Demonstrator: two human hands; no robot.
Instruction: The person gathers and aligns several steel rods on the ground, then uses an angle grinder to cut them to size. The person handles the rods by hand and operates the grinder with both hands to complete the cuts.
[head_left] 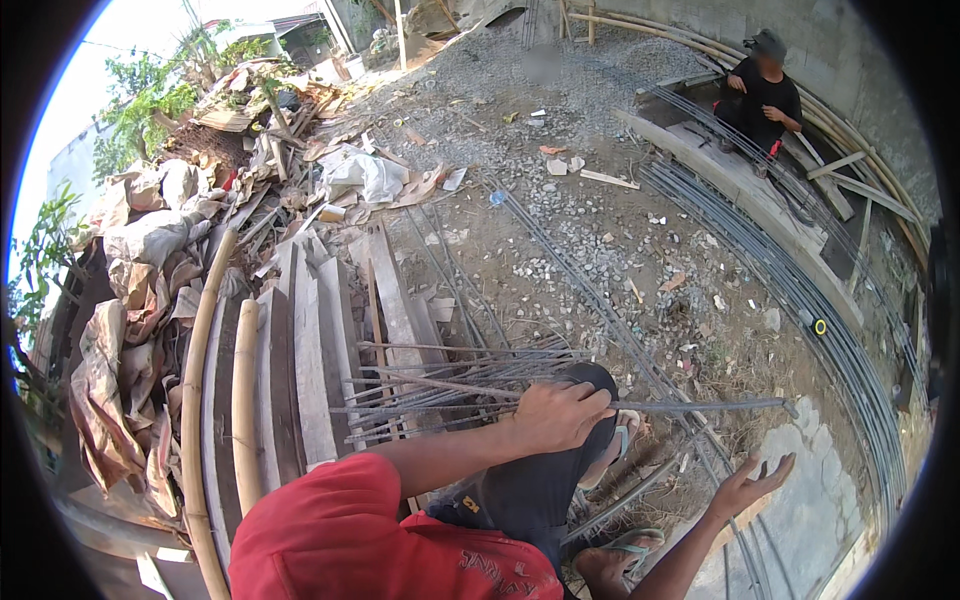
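My left hand (565, 412) is closed around a steel rebar rod (700, 406) above my bent knee. To the right the rod runs out level and finishes in a short bent tip. My right hand (750, 487) is lower right of that tip, palm up with its fingers apart, touching nothing. Beside my left forearm, a bundle of short rebar pieces (430, 398) lies across wooden beams (318, 350). Whether the held rod continues among those pieces is hard to make out.
Long rebar bars (770, 255) curve along the right side by a concrete beam (740, 210). A person in dark clothes (765, 100) sits beyond it. Bamboo poles (205, 400) and crumpled sacks (125, 390) lie at left. Gravel (560, 230) and longer bars (590, 295) cover the ground ahead.
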